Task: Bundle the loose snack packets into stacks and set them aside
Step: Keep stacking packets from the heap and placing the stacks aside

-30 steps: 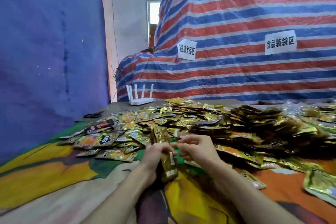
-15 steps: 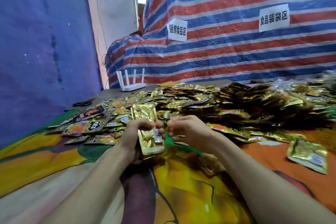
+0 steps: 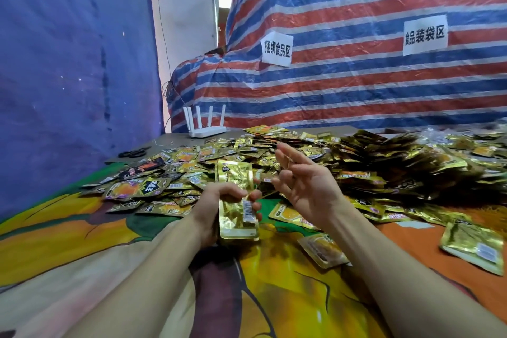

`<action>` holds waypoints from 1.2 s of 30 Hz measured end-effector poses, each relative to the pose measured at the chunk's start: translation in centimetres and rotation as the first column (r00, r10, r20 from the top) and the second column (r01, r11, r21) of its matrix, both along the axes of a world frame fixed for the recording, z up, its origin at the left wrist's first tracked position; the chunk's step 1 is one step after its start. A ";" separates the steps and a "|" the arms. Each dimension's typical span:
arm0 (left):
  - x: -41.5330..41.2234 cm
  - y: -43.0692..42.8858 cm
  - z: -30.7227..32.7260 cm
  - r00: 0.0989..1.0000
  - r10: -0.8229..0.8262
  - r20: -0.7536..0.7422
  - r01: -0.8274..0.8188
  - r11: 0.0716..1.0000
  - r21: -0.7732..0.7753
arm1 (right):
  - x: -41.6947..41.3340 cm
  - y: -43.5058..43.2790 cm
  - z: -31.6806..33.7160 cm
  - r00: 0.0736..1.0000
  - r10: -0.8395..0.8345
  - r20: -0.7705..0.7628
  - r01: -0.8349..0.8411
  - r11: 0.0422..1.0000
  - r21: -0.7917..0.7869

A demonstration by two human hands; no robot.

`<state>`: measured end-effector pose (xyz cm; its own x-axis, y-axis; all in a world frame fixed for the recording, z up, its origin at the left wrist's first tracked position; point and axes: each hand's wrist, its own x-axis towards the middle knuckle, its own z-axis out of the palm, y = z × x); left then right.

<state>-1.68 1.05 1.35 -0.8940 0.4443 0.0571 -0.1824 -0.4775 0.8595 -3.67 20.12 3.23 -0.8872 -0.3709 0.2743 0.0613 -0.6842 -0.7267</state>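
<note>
Snack packets lie heaped in gold foil across a printed cloth, before a striped tarp. At far left sit scissors and a white router. The left hand curls its fingers round an upright stack, long axis vertical in view, above the cloth. Just beside it, the right hand spreads its fingers, a thin rubber band looped over them. A lone packet lies far right.

One head-worn wide-angle view – looking forward and down, close over the table – no second view.
</note>
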 end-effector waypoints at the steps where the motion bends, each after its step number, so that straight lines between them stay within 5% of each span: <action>1: 0.0 0.1 0.0 1.000 -0.009 0.001 0.009 1.000 -0.018 | 0.1 -0.2 -0.1 1.000 -0.017 -0.014 0.017 0.998 0.061; 9: -0.4 -0.3 -0.2 0.945 0.321 0.060 -0.302 0.929 -0.212 | 0.4 -1.2 -1.3 0.988 -0.070 -0.140 0.124 0.897 0.423; 16: -0.9 -0.7 0.8 0.790 0.594 0.150 -0.610 0.787 0.092 | 1.7 -2.9 -2.1 0.966 -0.122 -0.228 0.240 0.749 0.618; 22: -0.3 0.0 1.2 0.755 0.646 0.110 -0.654 0.732 0.192 | 2.5 -5.1 -2.8 0.941 -0.147 -0.304 0.303 0.763 0.571; 28: 0.1 1.4 0.9 0.833 0.540 0.119 -0.553 0.816 0.167 | 2.9 -5.4 -2.7 0.876 -0.310 -0.369 0.458 0.775 0.435; 36: -0.8 1.7 0.1 0.860 0.510 0.022 -0.510 0.854 0.100 | 2.9 -5.3 -2.7 0.840 -0.326 -0.433 0.521 0.703 0.483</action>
<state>-2.49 2.72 1.49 -0.9933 -0.0823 0.0814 0.1143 -0.5851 0.8029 -0.76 14.78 0.50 -0.8988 -0.1452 0.4136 -0.4121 -0.0417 -0.9102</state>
